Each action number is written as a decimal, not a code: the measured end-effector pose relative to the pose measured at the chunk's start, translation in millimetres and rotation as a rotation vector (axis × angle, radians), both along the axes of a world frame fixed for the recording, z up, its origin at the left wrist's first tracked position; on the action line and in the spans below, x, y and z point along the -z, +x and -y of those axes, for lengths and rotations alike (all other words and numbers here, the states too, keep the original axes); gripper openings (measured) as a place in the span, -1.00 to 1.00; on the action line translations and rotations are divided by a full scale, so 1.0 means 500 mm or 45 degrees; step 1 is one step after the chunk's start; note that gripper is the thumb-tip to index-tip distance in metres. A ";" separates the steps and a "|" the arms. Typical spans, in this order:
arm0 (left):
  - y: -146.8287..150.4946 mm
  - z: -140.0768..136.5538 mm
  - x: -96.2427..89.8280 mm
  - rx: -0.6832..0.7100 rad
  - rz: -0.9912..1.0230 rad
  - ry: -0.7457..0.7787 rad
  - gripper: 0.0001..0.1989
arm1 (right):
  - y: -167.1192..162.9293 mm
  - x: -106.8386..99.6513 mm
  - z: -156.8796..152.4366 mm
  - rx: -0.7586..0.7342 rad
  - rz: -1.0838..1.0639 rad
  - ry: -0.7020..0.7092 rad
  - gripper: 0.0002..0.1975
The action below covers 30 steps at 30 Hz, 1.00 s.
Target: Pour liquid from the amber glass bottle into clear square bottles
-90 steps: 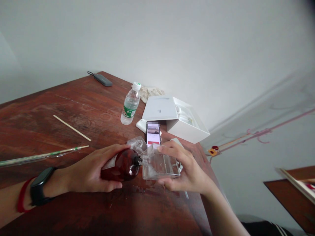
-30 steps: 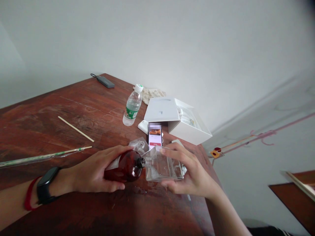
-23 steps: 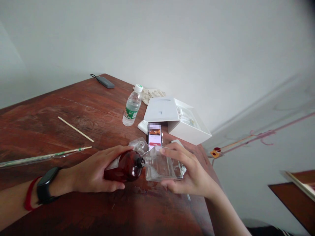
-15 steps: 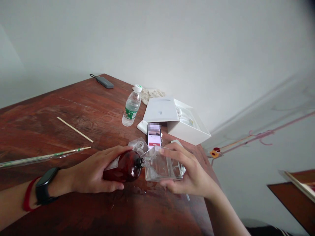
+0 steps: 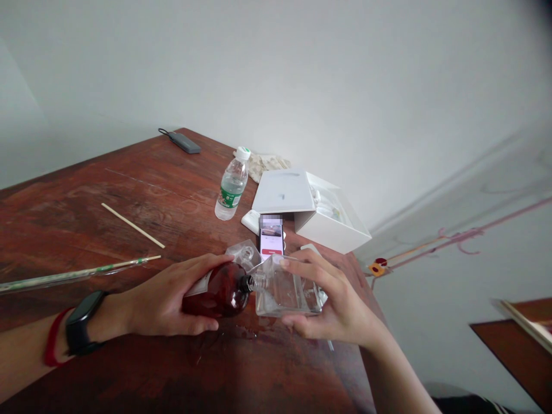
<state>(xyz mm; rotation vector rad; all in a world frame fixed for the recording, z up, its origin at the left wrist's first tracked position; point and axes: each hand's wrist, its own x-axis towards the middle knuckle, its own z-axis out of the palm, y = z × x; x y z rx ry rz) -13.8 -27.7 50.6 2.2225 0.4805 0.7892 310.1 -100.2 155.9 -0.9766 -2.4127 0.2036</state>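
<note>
My left hand (image 5: 172, 299) is wrapped round a dark red-brown bottle (image 5: 224, 290) that lies tilted, its black neck pointing right. In my right hand (image 5: 332, 293) is a clear square bottle (image 5: 284, 287), fingers on top and thumb below. The two necks meet mouth to mouth, or nearly so; whether they touch I cannot tell. Just behind them stands another clear bottle (image 5: 246, 254), partly hidden by my left hand and the brown bottle. Small wet drops show on the wooden table (image 5: 241, 368) beneath the necks.
A water bottle (image 5: 232, 187) with a green label stands behind. A phone (image 5: 271, 236) leans by an opened white box (image 5: 332, 230). Wooden chopsticks (image 5: 133, 225), one set in a wrapper (image 5: 81, 276), lie at left. A grey device (image 5: 185, 142) and a cloth (image 5: 267, 164) are farther back.
Both hands keep the two bottles neck to neck, almost still. The whole view has shifted very slightly.
</note>
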 end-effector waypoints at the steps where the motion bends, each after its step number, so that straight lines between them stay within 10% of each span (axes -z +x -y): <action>1: 0.000 0.000 0.000 -0.001 -0.002 -0.006 -0.06 | 0.000 -0.002 0.000 0.002 0.007 0.004 -0.22; 30: 0.000 0.003 -0.003 -0.007 -0.039 0.049 -0.07 | -0.004 -0.013 0.004 0.038 0.073 0.041 -0.24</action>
